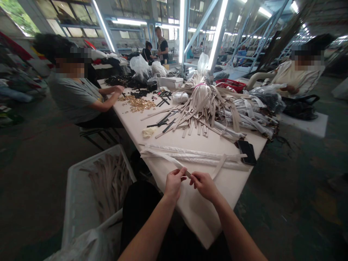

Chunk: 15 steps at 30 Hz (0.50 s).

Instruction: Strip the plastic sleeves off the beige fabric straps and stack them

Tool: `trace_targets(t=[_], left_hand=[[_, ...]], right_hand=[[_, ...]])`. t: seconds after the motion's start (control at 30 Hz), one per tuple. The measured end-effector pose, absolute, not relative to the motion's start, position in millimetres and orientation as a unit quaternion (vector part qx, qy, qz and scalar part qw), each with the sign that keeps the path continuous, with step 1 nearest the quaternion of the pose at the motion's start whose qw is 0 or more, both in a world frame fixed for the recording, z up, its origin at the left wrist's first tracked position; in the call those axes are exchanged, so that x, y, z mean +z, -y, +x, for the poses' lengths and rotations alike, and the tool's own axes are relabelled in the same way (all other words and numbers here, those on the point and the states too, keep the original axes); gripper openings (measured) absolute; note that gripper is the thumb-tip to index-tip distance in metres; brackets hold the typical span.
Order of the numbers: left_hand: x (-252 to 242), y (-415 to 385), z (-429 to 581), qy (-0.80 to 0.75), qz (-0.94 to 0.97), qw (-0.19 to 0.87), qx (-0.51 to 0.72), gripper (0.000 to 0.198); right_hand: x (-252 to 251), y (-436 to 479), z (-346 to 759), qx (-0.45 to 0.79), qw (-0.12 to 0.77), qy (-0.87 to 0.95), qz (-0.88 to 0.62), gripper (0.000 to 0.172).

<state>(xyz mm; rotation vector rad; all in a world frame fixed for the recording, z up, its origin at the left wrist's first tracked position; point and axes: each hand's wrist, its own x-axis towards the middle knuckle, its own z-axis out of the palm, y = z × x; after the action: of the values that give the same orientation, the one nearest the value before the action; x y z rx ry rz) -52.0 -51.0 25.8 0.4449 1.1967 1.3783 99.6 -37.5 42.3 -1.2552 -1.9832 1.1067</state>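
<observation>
Near the front of the table, my left hand [174,183] pinches a beige strap [187,174] that is partly wrapped in white film. A short bare stretch of it shows between my hands, and the wrapped part runs off to the upper left. My right hand [202,184] pinches the same strap close to its end, fingers closed. Just beyond my hands, several white-wrapped straps [190,156] lie side by side across the table. One bare beige strap [219,166] rests slantwise over them, its lower end near my right hand.
A large bundle of beige straps [201,98] stands mid-table. Gold metal rings [138,104] lie at the left edge, by a seated person [78,90]. Phones [247,152] sit at the right edge. A white bin [71,195] with straps stands at my left. Another person [296,78] sits at right.
</observation>
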Motion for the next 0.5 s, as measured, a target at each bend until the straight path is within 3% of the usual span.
trace_targets(t=[0.13, 0.27, 0.5], left_hand=[[24, 55, -39, -0.493, 0.211, 0.621, 0.572, 0.040], [25, 56, -39, -0.511, 0.208, 0.597, 0.582, 0.039], [28, 54, -24, -0.485, 0.221, 0.622, 0.574, 0.042]], right_hand=[[44, 37, 104, 0.435, 0.289, 0.719, -0.459, 0.036], [46, 36, 121, 0.451, 0.251, 0.732, -0.445, 0.029], [53, 31, 130, 0.435, 0.266, 0.731, -0.453, 0.034]])
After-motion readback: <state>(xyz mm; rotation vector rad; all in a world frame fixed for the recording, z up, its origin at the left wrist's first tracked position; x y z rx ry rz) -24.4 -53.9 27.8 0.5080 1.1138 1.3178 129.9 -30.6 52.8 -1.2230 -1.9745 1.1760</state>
